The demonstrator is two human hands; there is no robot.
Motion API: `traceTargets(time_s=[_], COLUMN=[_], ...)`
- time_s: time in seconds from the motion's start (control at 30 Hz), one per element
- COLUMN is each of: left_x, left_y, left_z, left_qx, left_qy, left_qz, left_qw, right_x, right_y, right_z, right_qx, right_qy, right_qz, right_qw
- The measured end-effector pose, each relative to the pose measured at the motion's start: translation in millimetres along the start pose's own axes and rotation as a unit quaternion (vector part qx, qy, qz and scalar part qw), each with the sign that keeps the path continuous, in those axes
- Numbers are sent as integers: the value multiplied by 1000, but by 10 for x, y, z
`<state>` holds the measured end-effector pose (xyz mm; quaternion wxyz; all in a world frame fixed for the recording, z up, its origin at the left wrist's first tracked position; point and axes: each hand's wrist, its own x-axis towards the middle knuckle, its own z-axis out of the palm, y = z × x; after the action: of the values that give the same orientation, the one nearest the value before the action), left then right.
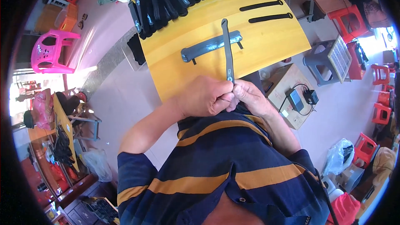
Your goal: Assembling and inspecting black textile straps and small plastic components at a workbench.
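Pinching the grey strap [228, 54] by its end at the table [166, 68]'s near edge, left hand [206, 96] and right hand [251, 98] are holding probably light, pliable webbing, best gripped there.

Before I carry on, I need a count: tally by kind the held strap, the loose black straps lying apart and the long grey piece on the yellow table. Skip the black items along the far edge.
Held grey strap: 1
Loose black straps: 2
Long grey piece: 1
Total: 4
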<state>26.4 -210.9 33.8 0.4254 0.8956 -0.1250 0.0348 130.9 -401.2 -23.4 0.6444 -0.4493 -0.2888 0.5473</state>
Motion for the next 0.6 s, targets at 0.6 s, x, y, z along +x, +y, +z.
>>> traceTargets(time_s=[0.6], left_x=[-124], left_y=[237], left_z=[-567], left_qx=[-207], left_qy=[-157], left_qz=[-29], left_qw=[965], right_x=[-346], right_y=[-584], right_z=[-629], right_qx=[-237], right_qy=[-292], right_qz=[-79], right_qw=[923])
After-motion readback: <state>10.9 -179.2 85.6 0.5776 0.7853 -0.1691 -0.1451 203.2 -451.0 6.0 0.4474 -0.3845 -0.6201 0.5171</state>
